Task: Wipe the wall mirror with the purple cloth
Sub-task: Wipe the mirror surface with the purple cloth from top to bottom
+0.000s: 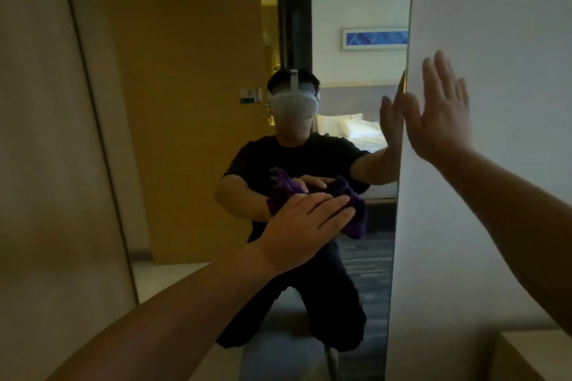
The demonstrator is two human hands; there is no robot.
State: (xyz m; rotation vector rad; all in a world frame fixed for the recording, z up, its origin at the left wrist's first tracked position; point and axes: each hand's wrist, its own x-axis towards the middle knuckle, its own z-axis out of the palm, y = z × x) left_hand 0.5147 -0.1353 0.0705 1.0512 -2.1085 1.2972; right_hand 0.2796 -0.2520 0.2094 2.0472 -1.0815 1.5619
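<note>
While the purple cloth (pixel 356 213) is pressed flat on the wall mirror (pixel 192 102) under the open-fingered left hand (pixel 305 226), and the right hand (pixel 439 120), fingers spread, holds nothing just right of the mirror, the bunched cloth could slip and the fingers smear the glass.

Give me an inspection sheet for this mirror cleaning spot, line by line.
Surface: tall frameless wall mirror, glass reflecting a bedroom and the person.
Job's things: crumpled purple cloth pressed against the glass at mid height.
Clutter: nothing seen.
Grippers: left hand flat on the cloth, fingers extended; right hand open, palm braced on the pale wall beside the mirror's right edge.
Cables: nothing seen.
Surroundings: beige wall panel to the left; light wooden ledge at lower right.
</note>
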